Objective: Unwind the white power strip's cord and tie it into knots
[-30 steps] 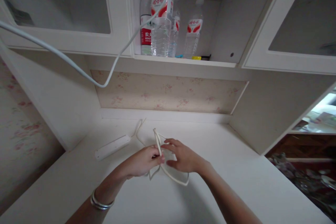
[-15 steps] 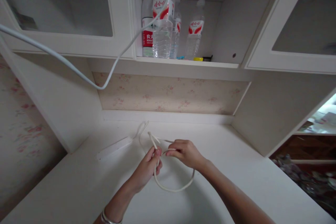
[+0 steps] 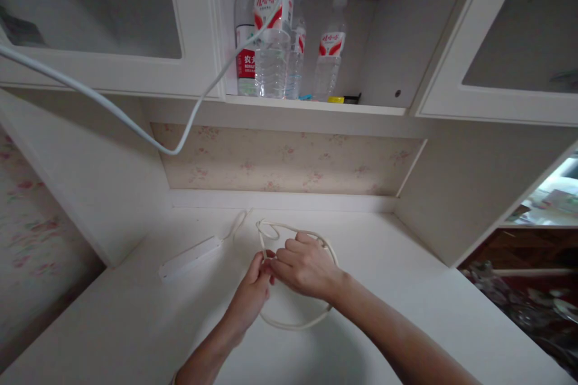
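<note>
Cord [image 3: 295, 328] sits over the white desktop [image 3: 406, 301], gathered into a wide, rounded loop at the hands, with a smaller loop beyond them. Left hand [image 3: 253, 289]: thumb and fingers pinched closed around the left side of the cord. Right hand [image 3: 303, 264]: bent inward across the loop, knuckles up, fingers meeting the left fingertips; its own fingertips are hidden, so cannot tell how tightly it closes or whether it holds cord. Power strip [image 3: 189, 257] lies on the desktop, left of the hands and apart from them; a thin lead leaves its far end. Wallpaper panel [image 3: 293, 162], flower-patterned, is behind the desktop. On the shelf above, a red-capped bottle [image 3: 246, 63] stands at left, beside clear bottles with red-and-white labels. Thick pale cable [image 3: 117, 109] hangs across the upper left, in front of the cabinet.
</note>
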`<state>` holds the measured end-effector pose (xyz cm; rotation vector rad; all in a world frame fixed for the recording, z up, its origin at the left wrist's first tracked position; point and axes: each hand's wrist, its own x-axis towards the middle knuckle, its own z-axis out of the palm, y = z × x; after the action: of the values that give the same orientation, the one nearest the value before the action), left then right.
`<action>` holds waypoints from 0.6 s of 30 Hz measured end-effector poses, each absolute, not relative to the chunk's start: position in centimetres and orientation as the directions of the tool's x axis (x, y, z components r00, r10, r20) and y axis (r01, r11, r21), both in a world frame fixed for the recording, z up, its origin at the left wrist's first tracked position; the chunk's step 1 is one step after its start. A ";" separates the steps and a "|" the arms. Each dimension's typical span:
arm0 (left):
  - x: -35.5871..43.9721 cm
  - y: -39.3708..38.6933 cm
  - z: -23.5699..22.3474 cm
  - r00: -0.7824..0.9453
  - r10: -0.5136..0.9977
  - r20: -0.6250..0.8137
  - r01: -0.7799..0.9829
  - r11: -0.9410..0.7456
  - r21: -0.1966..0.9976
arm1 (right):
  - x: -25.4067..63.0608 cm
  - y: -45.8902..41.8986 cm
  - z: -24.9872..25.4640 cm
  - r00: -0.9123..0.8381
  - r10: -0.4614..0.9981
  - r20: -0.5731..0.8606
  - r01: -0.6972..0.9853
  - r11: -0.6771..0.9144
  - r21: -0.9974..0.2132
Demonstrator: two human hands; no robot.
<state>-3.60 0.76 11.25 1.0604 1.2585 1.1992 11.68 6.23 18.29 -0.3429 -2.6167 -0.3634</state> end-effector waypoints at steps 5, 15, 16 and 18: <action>-4.5 0.3 12.4 -0.127 0.969 -0.213 -0.112 0.199 0.974 | 10.5 5.9 15.1 -0.812 0.292 0.506 0.354 0.935 0.029; -4.9 0.5 13.1 -0.086 0.971 -0.225 -0.057 0.221 0.974 | 7.6 3.3 10.1 -0.364 0.809 0.462 -0.066 0.472 -0.879; -4.8 0.6 13.3 -0.094 0.976 -0.198 -0.030 0.196 0.980 | 7.3 3.3 10.3 -0.299 0.874 0.383 -0.188 0.339 -0.922; -4.6 0.8 13.7 -0.116 0.983 -0.141 0.029 0.145 0.989 | 6.9 3.3 10.9 -0.239 0.935 0.263 -0.372 0.162 -0.914</action>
<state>-4.58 0.77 13.69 1.0730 1.3850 1.1649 6.88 3.34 10.86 -0.6364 -1.2346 1.3906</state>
